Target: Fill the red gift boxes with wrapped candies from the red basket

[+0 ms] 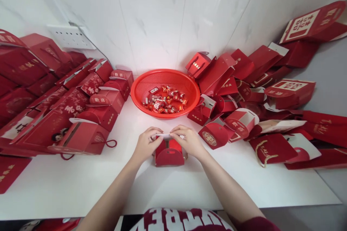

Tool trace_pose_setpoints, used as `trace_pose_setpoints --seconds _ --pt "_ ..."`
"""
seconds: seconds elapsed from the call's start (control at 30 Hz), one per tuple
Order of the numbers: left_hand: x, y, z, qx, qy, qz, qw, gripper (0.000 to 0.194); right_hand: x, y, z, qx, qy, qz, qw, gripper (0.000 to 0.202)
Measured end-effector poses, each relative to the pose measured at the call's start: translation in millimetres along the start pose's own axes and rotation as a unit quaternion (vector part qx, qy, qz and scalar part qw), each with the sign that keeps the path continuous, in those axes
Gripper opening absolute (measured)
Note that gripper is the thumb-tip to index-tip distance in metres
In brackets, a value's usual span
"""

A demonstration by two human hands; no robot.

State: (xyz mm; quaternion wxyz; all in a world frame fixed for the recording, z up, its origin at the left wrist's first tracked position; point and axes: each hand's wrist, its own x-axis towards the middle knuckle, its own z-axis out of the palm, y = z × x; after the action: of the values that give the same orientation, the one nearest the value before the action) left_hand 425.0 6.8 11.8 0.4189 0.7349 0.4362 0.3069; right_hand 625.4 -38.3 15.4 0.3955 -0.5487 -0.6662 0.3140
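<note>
A small red gift box (170,158) stands on the white table, its top flaps partly raised. My left hand (148,142) pinches the left end of the box's far flap, whose pale edge shows between the hands. At the flap's other end, my right hand (188,140) grips with thumb and fingers. Just beyond both hands sits a red plastic basket (165,114) with wrapped candies (169,103) inside.
Rows of red boxes (108,113) line the left side of the white table (100,184). More red boxes and bags (217,133) are heaped on the right. A tiled wall (154,18) with a socket panel (71,38) rises behind.
</note>
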Motion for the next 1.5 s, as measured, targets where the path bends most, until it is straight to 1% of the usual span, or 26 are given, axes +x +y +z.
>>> trace_pose_setpoints --seconds 0.07,0.13,0.2,0.3,0.37,0.5,0.53,0.6,0.67,0.77,0.8,0.83,0.87,0.9,0.93,0.97,1.0,1.03,1.1,1.17,1.23,1.3,1.33,1.4,1.47,1.5 --pt "9 4 -3.7 -0.002 -0.019 -0.002 1.000 0.016 4 0 1 -0.006 0.019 -0.024 1.000 0.019" --pt "15 5 -4.4 -0.010 -0.022 -0.004 1.000 0.017 5 0 1 -0.012 0.044 -0.056 0.997 0.016" --pt "16 3 -2.2 -0.026 -0.017 -0.006 0.999 0.018 2 -1 -1 -0.031 0.038 -0.100 0.994 0.013" --pt "12 -3 3.9 -0.058 -0.007 -0.010 0.998 0.021 -6 -7 -5 -0.069 -0.045 -0.160 0.984 0.015" --pt "8 -8 7.5 -0.076 0.006 -0.014 0.997 0.023 -12 -13 -9 -0.076 -0.097 -0.173 0.977 0.021" --pt "5 -14 10.9 -0.102 0.006 -0.008 0.995 0.025 -21 -24 -16 -0.104 -0.159 -0.179 0.965 0.065" --pt "6 -14 11.1 -0.107 -0.001 -0.004 0.994 0.024 -23 -25 -17 -0.120 -0.170 -0.180 0.961 0.071" --pt "7 -13 11.0 -0.113 -0.016 0.002 0.993 0.023 -25 -23 -15 -0.155 -0.182 -0.182 0.954 0.069" --pt "8 -10 10.2 -0.117 -0.035 0.010 0.992 0.022 -27 -17 -10 -0.183 -0.168 -0.184 0.951 0.061" --pt "6 -5 5.7 -0.121 -0.071 0.024 0.990 0.020 -28 -4 0 -0.198 -0.124 -0.202 0.951 0.044" --pt "5 -4 2.9 -0.124 -0.091 0.031 0.988 0.023 -28 0 3 -0.197 -0.107 -0.213 0.951 0.037" --pt "3 -3 -0.5 -0.128 -0.121 0.039 0.984 0.032 -28 3 5 -0.194 -0.094 -0.224 0.951 0.032" --pt "1 -3 -4.4 -0.130 -0.157 0.047 0.978 0.052 -28 5 7 -0.191 -0.085 -0.232 0.950 0.028" --pt "-1 -3 -8.4 -0.128 -0.193 0.052 0.971 0.078 -28 6 8 -0.188 -0.081 -0.238 0.949 0.026" --pt "-3 -3 -12.2 -0.118 -0.227 0.055 0.965 0.105 -28 6 8 -0.188 -0.081 -0.240 0.949 0.026" --pt "-5 -4 -15.5 -0.105 -0.253 0.055 0.960 0.125 -28 5 7 -0.191 -0.084 -0.239 0.948 0.029" --pt "-7 -5 -18.0 -0.092 -0.269 0.055 0.957 0.138 -28 3 6 -0.194 -0.088 -0.239 0.947 0.033" --pt "-8 -5 -19.5 -0.085 -0.276 0.056 0.956 0.141 -29 0 4 -0.197 -0.090 -0.241 0.946 0.039" --pt "-10 -5 -19.9 -0.099 -0.278 0.061 0.953 0.133 -33 -4 -1 -0.194 -0.085 -0.253 0.944 0.051" --pt "-10 -4 -18.2 -0.130 -0.274 0.061 0.951 0.123 -39 -5 -9 -0.173 -0.052 -0.274 0.945 0.056" --pt "-9 -3 -16.5 -0.143 -0.270 0.051 0.951 0.118 -47 -2 -18 -0.157 0.025 -0.275 0.948 0.042" --pt "-9 -2 -16.0 -0.141 -0.266 0.035 0.953 0.120 -55 6 -25 -0.154 0.104 -0.235 0.954 0.021" --pt "-9 -3 -16.2 -0.137 -0.264 0.029 0.954 0.122 -58 10 -28 -0.152 0.117 -0.208 0.959 0.015" --pt "-8 -3 -16.9 -0.133 -0.269 0.021 0.954 0.123 -63 18 -30 -0.128 0.095 -0.157 0.975 0.011" --pt "-8 -4 -17.5 -0.140 -0.280 0.012 0.950 0.123 -66 22 -29 -0.094 0.070 -0.133 0.984 0.004" --pt "-8 -5 -17.6 -0.147 -0.285 0.008 0.947 0.123 -66 22 -28 -0.082 0.063 -0.125 0.987 0.008"
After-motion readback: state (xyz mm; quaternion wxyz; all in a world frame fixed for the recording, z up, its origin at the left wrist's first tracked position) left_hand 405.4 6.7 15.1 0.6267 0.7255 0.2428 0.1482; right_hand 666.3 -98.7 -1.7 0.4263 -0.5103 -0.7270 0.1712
